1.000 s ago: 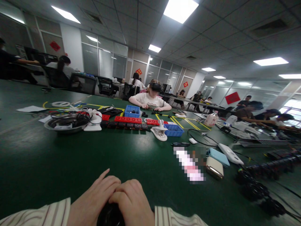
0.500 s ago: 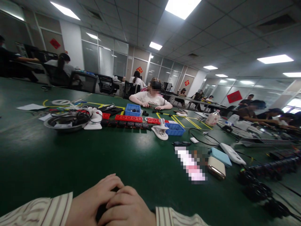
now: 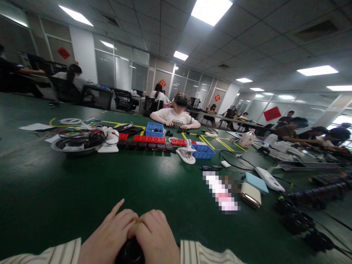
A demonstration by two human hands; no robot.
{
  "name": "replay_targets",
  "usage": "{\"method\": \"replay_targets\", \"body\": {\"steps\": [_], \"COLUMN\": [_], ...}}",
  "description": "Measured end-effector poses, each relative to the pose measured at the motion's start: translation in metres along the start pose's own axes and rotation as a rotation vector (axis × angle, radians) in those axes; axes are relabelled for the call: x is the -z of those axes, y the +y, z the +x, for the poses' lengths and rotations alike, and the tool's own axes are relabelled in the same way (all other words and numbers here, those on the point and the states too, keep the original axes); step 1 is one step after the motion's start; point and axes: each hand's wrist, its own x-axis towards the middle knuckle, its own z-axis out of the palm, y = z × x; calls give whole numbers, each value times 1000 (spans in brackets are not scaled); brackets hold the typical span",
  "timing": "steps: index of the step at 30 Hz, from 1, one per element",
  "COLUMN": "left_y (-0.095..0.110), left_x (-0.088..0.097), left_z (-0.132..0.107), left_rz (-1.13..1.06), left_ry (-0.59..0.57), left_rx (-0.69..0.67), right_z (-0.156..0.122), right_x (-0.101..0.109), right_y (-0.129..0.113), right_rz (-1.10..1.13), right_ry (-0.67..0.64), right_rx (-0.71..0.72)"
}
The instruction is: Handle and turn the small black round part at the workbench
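At the bottom middle, my left hand [image 3: 108,233] and my right hand [image 3: 156,233] meet, thumb sides together, over a glossy black rounded object [image 3: 132,251]. Most of that object is covered by the hands or cut off by the picture edge, so its kind does not show. The right hand's fingers are curled over it. On the left hand one finger points up and outward while the others bend round toward the object. Both forearms wear striped sleeves, and beneath them lies the green table [image 3: 68,198].
Ahead are a metal bowl [image 3: 60,148] of cables, red socket strips [image 3: 150,139], a white clip base [image 3: 187,154] and blue bins [image 3: 203,151]. To the right lie a pixelated patch, power banks [image 3: 250,194] and black cables [image 3: 294,220]. A co-worker [image 3: 176,115] sits opposite.
My hands have shifted from overlapping to side by side. A left finger has lifted, and more of the black object now shows between them. The view has turned slightly.
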Motion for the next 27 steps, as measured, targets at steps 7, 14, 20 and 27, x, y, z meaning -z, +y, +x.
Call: {"method": "replay_targets", "body": {"steps": [7, 14, 20, 27], "left_y": [-4, -10, -4, -1], "left_x": [13, 18, 5, 8], "left_z": [12, 16, 5, 5], "left_rz": [-138, -204, -57, -32], "left_ry": [-247, -271, -15, -62], "left_rx": [-29, -41, -7, 24], "right_z": [3, 9, 11, 5], "right_x": [11, 17, 13, -1], "right_y": [10, 14, -5, 3], "right_rz": [120, 242, 225, 95], "right_ry": [-262, -153, 226, 219], "right_rx": [246, 467, 36, 63]}}
